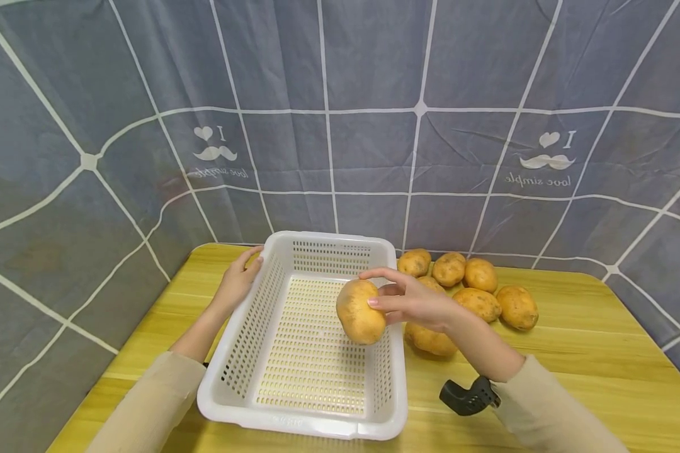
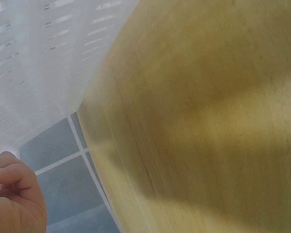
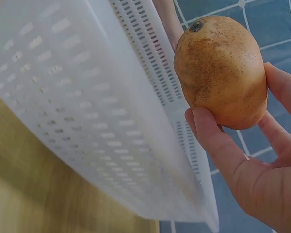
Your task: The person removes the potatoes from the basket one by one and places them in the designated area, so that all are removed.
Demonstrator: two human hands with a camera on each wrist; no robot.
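My right hand (image 1: pixel 413 302) pinches a potato (image 1: pixel 361 313) between thumb and fingers, over the right side of a white plastic basket (image 1: pixel 303 425). In the right wrist view, the potato (image 3: pixel 223 73) shows a dark spot at one end, and the fingertips press its sides above the basket rim. On the basket's left side, my left hand (image 1: pixel 239 280) grips the rim near the far corner. The left wrist view catches its curled fingers (image 2: pixel 17 177) beside the slotted wall (image 2: pixel 43 53). The basket's slotted floor shows bare beneath the held potato.
Several more potatoes (image 1: pixel 478 304) lie grouped on the wooden table (image 1: pixel 578 352), right of the basket, partly hidden behind my right forearm. A grey curtain (image 1: pixel 374 151) with white lines hangs along the table's back edge. A black wrist device (image 1: pixel 467 396) sits at my right sleeve.
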